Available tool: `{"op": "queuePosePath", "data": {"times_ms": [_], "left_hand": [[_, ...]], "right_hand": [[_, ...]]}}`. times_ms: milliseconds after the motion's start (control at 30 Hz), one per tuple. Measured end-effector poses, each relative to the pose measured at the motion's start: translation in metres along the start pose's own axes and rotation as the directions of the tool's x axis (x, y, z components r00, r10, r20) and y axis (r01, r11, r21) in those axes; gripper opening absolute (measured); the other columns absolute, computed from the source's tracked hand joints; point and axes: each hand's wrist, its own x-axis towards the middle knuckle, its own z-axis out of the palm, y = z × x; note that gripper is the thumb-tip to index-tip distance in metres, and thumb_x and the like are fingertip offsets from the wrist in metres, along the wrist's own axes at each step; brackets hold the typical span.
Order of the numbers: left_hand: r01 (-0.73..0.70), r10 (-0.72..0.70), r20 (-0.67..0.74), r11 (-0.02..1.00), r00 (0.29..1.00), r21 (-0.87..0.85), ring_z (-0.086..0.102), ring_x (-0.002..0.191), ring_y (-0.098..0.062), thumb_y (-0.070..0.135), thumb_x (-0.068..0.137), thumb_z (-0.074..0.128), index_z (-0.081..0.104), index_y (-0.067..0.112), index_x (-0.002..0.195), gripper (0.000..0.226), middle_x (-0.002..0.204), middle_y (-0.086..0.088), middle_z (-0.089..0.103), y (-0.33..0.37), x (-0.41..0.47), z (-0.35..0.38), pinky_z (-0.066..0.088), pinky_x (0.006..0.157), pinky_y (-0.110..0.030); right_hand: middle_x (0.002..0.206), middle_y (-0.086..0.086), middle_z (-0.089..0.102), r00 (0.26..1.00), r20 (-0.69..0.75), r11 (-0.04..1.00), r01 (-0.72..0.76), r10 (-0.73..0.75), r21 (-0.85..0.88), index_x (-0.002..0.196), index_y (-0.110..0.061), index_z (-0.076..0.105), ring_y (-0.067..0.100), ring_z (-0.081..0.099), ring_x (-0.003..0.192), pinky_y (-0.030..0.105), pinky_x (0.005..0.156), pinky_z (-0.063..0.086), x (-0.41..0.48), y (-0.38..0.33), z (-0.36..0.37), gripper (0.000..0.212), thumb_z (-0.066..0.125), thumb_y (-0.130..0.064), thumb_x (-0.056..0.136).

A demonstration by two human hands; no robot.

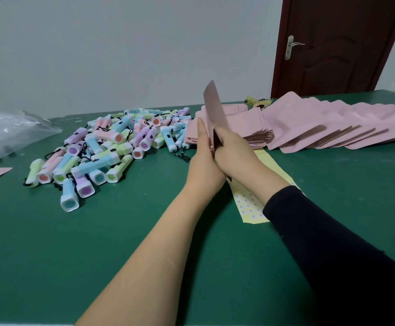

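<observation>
Pink pouch (214, 107) stands on edge in our hands above the middle of the counter (97, 255), toward its far edge. Our right hand (234, 151) curls its fingers round the lower end. Our left hand (203, 158) lies flat against it, fingers straight, probably to spread the mouth for one of the torches (112, 147) heaped far left. Print on the yellow sticker sheet (248, 203) is too small to read.

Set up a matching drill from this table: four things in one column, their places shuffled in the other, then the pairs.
1 pink pouch
2 flashlights
3 sticker sheet
4 clear plastic bag

a at the back left
b partly under the black sleeve
c upright between left hand and right hand
d piled left of both hands

Pairs: 1-c, 2-d, 3-b, 4-a
</observation>
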Motion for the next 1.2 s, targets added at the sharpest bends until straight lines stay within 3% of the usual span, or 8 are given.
{"op": "queuePosePath", "data": {"times_ms": [100, 167, 367, 533, 633, 900, 1000, 1200], "left_hand": [[0.052, -0.057, -0.059, 0.995, 0.997, -0.088, 0.051, 0.129, -0.021, -0.003, 0.095, 0.053, 0.018, 0.016, 0.156, 0.073, 0.148, -0.002, 0.045, -0.009, 0.005, -0.002, 0.044, 0.103, -0.025], [0.126, -0.144, -0.046, 0.953, 0.989, -0.275, 0.057, 0.123, -0.031, -0.010, 0.092, 0.047, 0.016, 0.023, 0.157, 0.079, 0.141, -0.011, 0.054, -0.006, 0.006, -0.004, 0.050, 0.100, -0.043], [0.212, -0.250, -0.009, 0.841, 0.968, -0.498, 0.069, 0.091, -0.021, -0.020, 0.082, 0.025, 0.021, 0.034, 0.154, 0.091, 0.131, -0.004, 0.063, 0.001, 0.010, -0.005, 0.057, 0.061, -0.030], [0.192, -0.266, -0.083, 0.847, 0.960, -0.495, 0.067, 0.103, -0.027, -0.018, 0.080, 0.027, 0.037, 0.023, 0.148, 0.080, 0.126, -0.008, 0.065, 0.006, 0.011, -0.010, 0.061, 0.079, -0.041], [0.205, -0.296, -0.111, 0.845, 0.949, -0.495, 0.064, 0.110, -0.028, -0.019, 0.080, 0.027, 0.036, 0.023, 0.149, 0.081, 0.130, -0.007, 0.063, 0.005, 0.014, -0.015, 0.059, 0.086, -0.044], [0.141, -0.217, -0.117, 0.875, 0.969, -0.463, 0.067, 0.101, -0.020, -0.016, 0.085, 0.032, 0.036, 0.024, 0.147, 0.074, 0.125, -0.005, 0.064, 0.010, 0.009, -0.012, 0.061, 0.072, -0.033], [0.061, -0.142, -0.193, 0.925, 0.971, -0.375, 0.064, 0.092, 0.005, -0.014, 0.084, 0.037, 0.027, 0.030, 0.153, 0.082, 0.128, 0.007, 0.061, 0.010, 0.006, -0.015, 0.058, 0.074, -0.023], [-0.088, 0.070, -0.165, 0.991, 0.984, -0.104, 0.029, 0.146, -0.017, -0.015, 0.086, 0.041, 0.006, 0.036, 0.156, 0.094, 0.163, 0.004, 0.018, 0.016, -0.002, -0.008, 0.034, 0.115, -0.041]], "right_hand": [[0.135, 0.010, 0.056, 0.996, 0.033, 0.991, 0.088, -0.085, -0.099, 0.151, -0.039, 0.029, 0.031, 0.053, 0.119, 0.030, 0.092, 0.046, -0.001, -0.002, 0.004, 0.079, 0.035, 0.004, 0.085], [0.125, 0.017, 0.060, 0.991, -0.043, 0.974, 0.115, -0.126, -0.196, 0.151, -0.039, 0.026, 0.036, 0.057, 0.109, 0.035, 0.088, 0.049, -0.002, -0.002, 0.001, 0.080, 0.038, 0.003, 0.084], [0.110, 0.017, 0.068, 0.953, -0.216, 0.888, 0.097, -0.213, -0.449, 0.136, -0.021, 0.053, 0.040, 0.059, 0.100, 0.040, 0.077, 0.048, -0.002, 0.002, -0.005, 0.051, 0.047, -0.006, 0.088], [0.104, 0.006, 0.071, 0.959, -0.200, 0.897, 0.096, -0.200, -0.432, 0.120, -0.025, 0.063, 0.036, 0.061, 0.097, 0.036, 0.073, 0.048, -0.002, 0.003, -0.002, 0.032, 0.056, -0.021, 0.089], [0.084, 0.000, 0.066, 0.993, -0.086, 0.938, 0.045, -0.079, -0.345, 0.094, -0.022, 0.066, 0.030, 0.057, 0.082, 0.028, 0.058, 0.039, 0.001, 0.010, -0.002, 0.010, 0.059, -0.021, 0.088], [0.073, -0.011, 0.052, 0.924, -0.383, 1.000, -0.006, -0.006, -0.030, 0.091, -0.020, 0.048, 0.012, 0.050, 0.066, 0.027, 0.051, 0.031, -0.004, 0.007, 0.005, 0.017, 0.061, -0.029, 0.086], [0.072, -0.010, 0.050, 0.924, -0.381, 0.999, -0.028, 0.020, -0.015, 0.089, -0.018, 0.042, 0.007, 0.045, 0.062, 0.029, 0.049, 0.026, -0.004, 0.006, 0.009, 0.023, 0.062, -0.025, 0.082], [0.075, -0.015, 0.053, 0.953, -0.267, 0.978, -0.096, 0.143, 0.183, 0.085, -0.026, 0.047, -0.002, 0.047, 0.065, 0.025, 0.051, 0.029, -0.002, 0.014, 0.010, 0.012, 0.059, -0.029, 0.086]]}}
